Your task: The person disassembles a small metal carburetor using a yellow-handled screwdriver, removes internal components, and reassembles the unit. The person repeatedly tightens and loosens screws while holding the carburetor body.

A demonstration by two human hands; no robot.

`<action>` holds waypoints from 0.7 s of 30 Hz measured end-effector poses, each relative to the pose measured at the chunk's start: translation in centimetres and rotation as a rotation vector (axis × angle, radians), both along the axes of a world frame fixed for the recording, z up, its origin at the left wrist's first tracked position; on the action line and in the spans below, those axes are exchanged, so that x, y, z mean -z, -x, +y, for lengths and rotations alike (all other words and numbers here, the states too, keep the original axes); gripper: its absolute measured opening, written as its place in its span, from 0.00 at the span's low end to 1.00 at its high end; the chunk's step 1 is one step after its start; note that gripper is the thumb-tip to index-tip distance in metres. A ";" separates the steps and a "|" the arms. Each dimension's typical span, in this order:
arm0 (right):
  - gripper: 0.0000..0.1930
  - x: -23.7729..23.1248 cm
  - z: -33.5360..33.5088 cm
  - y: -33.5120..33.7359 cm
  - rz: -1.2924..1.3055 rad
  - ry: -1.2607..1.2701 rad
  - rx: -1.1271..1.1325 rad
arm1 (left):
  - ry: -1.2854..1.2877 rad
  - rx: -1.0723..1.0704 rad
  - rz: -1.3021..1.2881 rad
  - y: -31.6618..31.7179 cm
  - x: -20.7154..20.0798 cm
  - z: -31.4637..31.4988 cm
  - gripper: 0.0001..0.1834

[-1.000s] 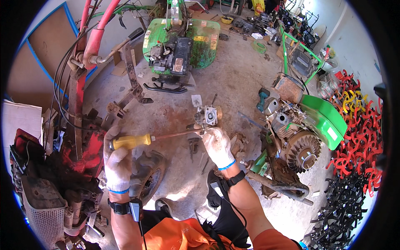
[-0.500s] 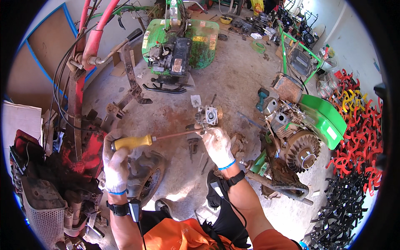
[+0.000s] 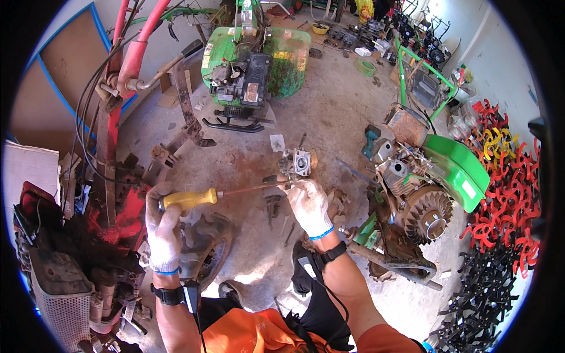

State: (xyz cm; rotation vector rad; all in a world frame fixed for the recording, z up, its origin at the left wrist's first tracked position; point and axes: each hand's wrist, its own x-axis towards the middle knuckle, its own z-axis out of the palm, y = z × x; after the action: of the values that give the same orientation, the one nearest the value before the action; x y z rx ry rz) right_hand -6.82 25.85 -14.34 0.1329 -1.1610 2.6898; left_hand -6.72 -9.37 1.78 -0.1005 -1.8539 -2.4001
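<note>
My gloved left hand (image 3: 163, 226) is closed round the yellow handle of a screwdriver (image 3: 197, 199). The long, brownish shaft points right, and its tip meets the lower left side of a small metal carburetor (image 3: 299, 163). That carburetor is gripped from below by my gloved right hand (image 3: 310, 206), whose fingers are wrapped at its base. Its round bore faces up toward me. Exactly where the tip touches is hidden by the fingers and too small to make out.
A partly dismantled engine (image 3: 406, 176) with a finned flywheel lies at right. A green tiller (image 3: 247, 70) stands ahead. Red machine parts (image 3: 112, 170) rise at left, above a tire (image 3: 209, 247). Red and black tiller blades (image 3: 494, 200) pile along the right wall. A teal power tool (image 3: 371, 140) rests on the floor.
The screwdriver handle has turned slightly and shifted a little right and up. The carburetor has moved slightly right in the right hand. Both hands keep their holds.
</note>
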 end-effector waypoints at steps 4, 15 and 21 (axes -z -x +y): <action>0.14 0.6 0.1 -0.2 0.025 -0.092 0.069 | -0.119 0.070 0.032 0.2 0.4 0.1 0.23; 0.14 -3.8 -1.0 -0.7 -0.014 0.147 -0.030 | 0.314 -0.125 -0.114 0.2 0.2 0.2 0.15; 0.14 -4.9 -1.7 -0.4 -0.015 0.165 -0.038 | -0.170 0.021 0.036 -0.4 -1.1 1.0 0.26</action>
State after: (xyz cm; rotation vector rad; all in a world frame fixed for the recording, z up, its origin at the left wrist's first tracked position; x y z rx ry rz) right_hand -6.38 24.19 -9.43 0.1103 -0.9440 2.8107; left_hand -6.35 -8.34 2.89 -0.1481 -1.6339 -2.5397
